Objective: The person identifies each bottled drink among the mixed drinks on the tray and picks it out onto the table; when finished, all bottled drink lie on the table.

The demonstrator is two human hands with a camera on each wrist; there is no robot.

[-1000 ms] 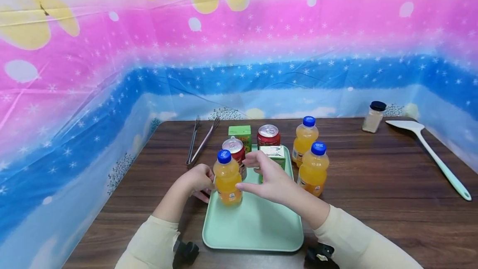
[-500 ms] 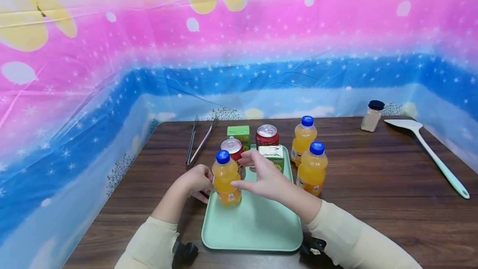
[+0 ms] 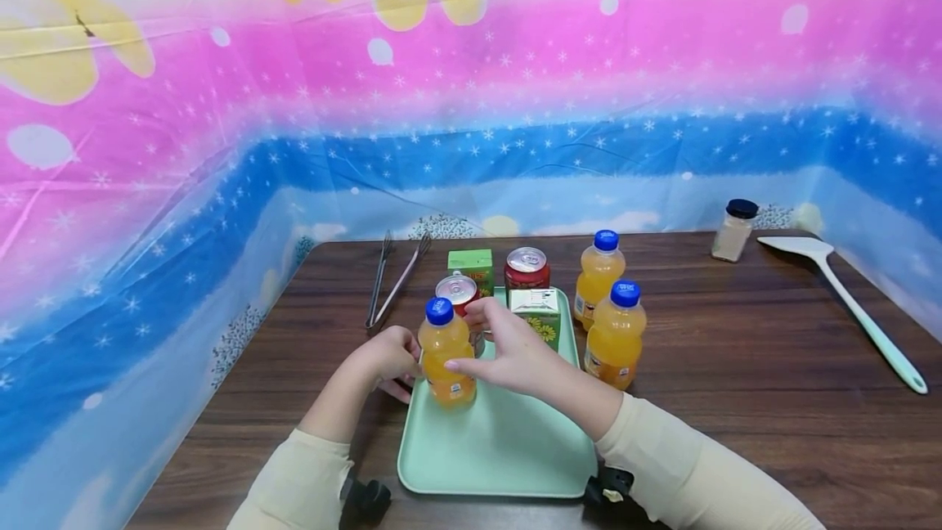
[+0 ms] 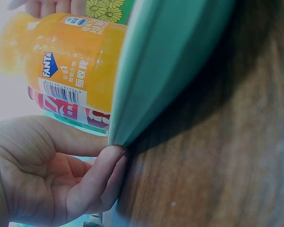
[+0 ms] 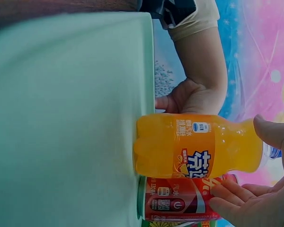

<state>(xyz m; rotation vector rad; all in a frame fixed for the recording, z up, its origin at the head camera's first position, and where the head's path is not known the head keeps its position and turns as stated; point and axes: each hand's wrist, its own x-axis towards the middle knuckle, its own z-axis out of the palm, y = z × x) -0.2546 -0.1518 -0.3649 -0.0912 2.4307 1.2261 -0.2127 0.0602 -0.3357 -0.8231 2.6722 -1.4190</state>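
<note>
Thumb and fingers of your left hand (image 4: 47,170) pinch the rim of the tray (image 3: 504,452) at its left side. Your right hand (image 3: 518,350) holds nothing that shows: its thumb and fingers are spread apart, curved loosely about the bottle (image 3: 447,362), with a wide gap between them. The thumb is close to the bottle's neck in the right wrist view; you cannot tell whether it touches.

The bottle stands upright on the tray, near the left rim, its blue cap on. Just behind it is a red can (image 3: 456,289), partly hidden by the bottle and your right fingers; its footing is hard to make out. Beyond your right hand stands a green carton (image 3: 537,317) on the tray, a second can (image 3: 527,268) behind it and another carton (image 3: 471,264) to that can's left.

Two more orange bottles (image 3: 615,342) stand on the table (image 3: 736,366), just right of the tray. Farther out, tongs (image 3: 397,285) lie to the left, while a black-lidded jar (image 3: 733,231) and a pale spatula (image 3: 854,301) sit well off to the right. Patterned cloth (image 3: 471,145) hangs around the table.
</note>
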